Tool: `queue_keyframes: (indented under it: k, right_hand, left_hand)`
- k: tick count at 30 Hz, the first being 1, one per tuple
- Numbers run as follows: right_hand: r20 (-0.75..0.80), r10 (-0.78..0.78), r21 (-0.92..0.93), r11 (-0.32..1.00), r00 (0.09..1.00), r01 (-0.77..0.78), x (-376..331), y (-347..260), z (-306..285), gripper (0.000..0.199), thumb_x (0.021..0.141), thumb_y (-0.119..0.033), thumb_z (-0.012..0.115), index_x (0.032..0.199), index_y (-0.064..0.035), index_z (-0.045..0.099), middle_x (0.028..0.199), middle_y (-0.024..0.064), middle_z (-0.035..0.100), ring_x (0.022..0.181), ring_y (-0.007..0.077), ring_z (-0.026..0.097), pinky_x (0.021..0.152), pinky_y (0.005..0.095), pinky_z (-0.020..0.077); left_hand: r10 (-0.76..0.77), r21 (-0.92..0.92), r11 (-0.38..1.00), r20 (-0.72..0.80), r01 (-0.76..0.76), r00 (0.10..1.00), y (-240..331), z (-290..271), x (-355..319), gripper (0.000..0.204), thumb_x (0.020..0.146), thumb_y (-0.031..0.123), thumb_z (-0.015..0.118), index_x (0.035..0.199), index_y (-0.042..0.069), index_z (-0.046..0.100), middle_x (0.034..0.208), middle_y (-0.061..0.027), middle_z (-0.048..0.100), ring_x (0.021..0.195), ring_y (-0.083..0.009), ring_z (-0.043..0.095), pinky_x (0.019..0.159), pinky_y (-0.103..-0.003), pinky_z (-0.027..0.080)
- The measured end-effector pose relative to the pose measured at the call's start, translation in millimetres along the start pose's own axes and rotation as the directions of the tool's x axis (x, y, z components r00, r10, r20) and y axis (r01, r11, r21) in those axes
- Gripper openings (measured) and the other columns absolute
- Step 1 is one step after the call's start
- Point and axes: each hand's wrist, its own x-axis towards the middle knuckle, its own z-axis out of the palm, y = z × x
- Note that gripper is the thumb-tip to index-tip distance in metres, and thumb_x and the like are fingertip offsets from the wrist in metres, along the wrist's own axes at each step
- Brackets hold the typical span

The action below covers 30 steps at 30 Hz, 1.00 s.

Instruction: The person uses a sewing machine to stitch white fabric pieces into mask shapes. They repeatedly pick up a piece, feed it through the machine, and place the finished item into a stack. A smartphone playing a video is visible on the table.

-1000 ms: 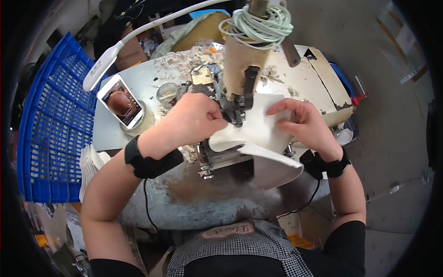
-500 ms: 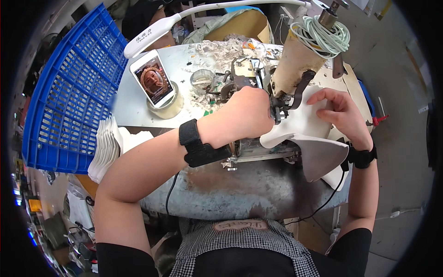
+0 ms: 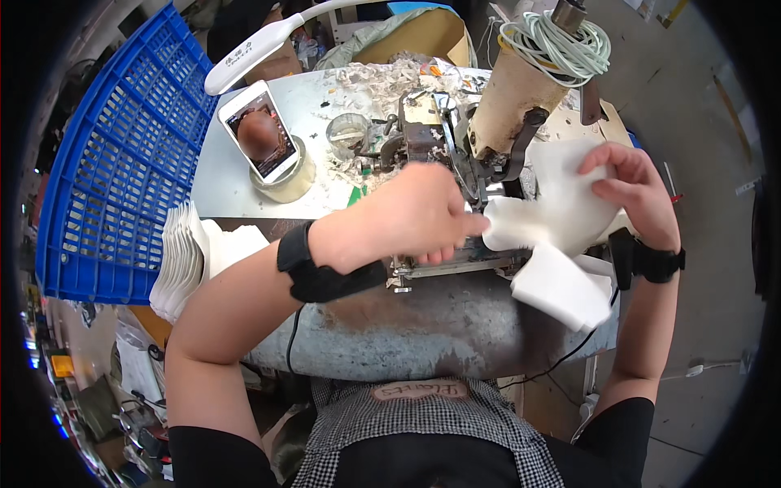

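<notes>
White fabric piece (image 3: 561, 215): right of centre at the sewing machine (image 3: 480, 138), pinched at its left edge by the left hand (image 3: 411, 215), gripped at its far right edge by the right hand (image 3: 634, 191). Stack of white pieces (image 3: 183, 260): left edge of table (image 3: 220, 183), near blue crate (image 3: 98, 187). Phone (image 3: 260, 134): propped far left.

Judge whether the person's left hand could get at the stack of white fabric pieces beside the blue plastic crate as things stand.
Probably yes. The left hand is at the sewing machine on the white fabric piece, but the stack of white fabric pieces lies on its own side, with nothing between them.
</notes>
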Motion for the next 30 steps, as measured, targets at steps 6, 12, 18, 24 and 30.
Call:
queue_keyframes:
  k: [6, 12, 18, 24, 30]
  right_hand:
    - [-0.258, -0.227, -0.125, 0.972, 0.939, 0.201, -70.8, -9.9, 29.4, 0.010, 0.073, -0.005, 0.062, 0.083, -0.0014, 0.063, 0.083, 0.0012, 0.063, 0.072, 0.0084, 0.056, 0.066, 0.0216, 0.0427]
    - [-0.262, -0.254, -0.091, 0.967, 0.931, 0.238, -113.1, 23.5, 87.8, 0.019, 0.078, 0.002, 0.061, 0.093, 0.0015, 0.072, 0.083, 0.0126, 0.072, 0.069, 0.0138, 0.066, 0.061, 0.0218, 0.0484]
    - [-0.354, -0.029, 0.058, 0.997, 0.935, 0.053, -127.8, 64.8, 142.4, 0.028, 0.081, 0.000, 0.070, 0.108, 0.0000, 0.070, 0.092, 0.0128, 0.072, 0.078, 0.0124, 0.066, 0.070, 0.0217, 0.0503]
    - [-0.369, 0.207, 0.559, 0.828, 0.906, 0.039, -115.8, 84.3, 169.3, 0.030, 0.088, -0.002, 0.065, 0.117, 0.0018, 0.064, 0.108, 0.0115, 0.068, 0.092, 0.0115, 0.063, 0.080, 0.0242, 0.0508]
    - [-0.278, 0.377, 0.762, 0.646, 0.884, -0.035, -105.9, 82.7, 169.1, 0.030, 0.089, -0.003, 0.064, 0.119, 0.0014, 0.063, 0.107, 0.0124, 0.067, 0.092, 0.0136, 0.064, 0.081, 0.0261, 0.0526]
  left_hand:
    - [0.168, -0.249, 0.963, 0.275, -0.099, 0.947, -12.9, 35.1, -2.7, 0.052, 0.094, 0.047, 0.054, 0.107, -0.002, 0.064, 0.098, -0.0088, 0.066, 0.092, -0.0125, 0.062, 0.081, -0.026, 0.050]
    - [0.133, -0.554, 0.827, 0.358, 0.096, 0.924, -32.8, 32.2, -14.8, 0.037, 0.096, 0.030, 0.055, 0.125, 0.008, 0.059, 0.108, -0.0035, 0.064, 0.094, -0.0076, 0.059, 0.081, -0.022, 0.048]
    - [-0.196, -0.192, 0.952, 0.213, 0.238, 0.957, -24.8, 11.9, -16.0, 0.042, 0.090, 0.044, 0.062, 0.090, 0.004, 0.071, 0.072, 0.0015, 0.063, 0.062, -0.0038, 0.056, 0.056, -0.018, 0.043]
    - [-0.227, -0.057, 0.972, 0.006, 0.227, 0.974, -18.6, 6.6, -13.1, 0.044, 0.083, 0.044, 0.069, 0.077, 0.001, 0.070, 0.062, -0.0023, 0.062, 0.053, -0.0086, 0.057, 0.050, -0.023, 0.044]
    - [-0.214, -0.052, 0.976, -0.026, 0.212, 0.977, -18.3, 4.7, -8.5, 0.037, 0.083, 0.035, 0.068, 0.075, -0.001, 0.070, 0.062, -0.0041, 0.063, 0.052, -0.0095, 0.058, 0.050, -0.024, 0.043]
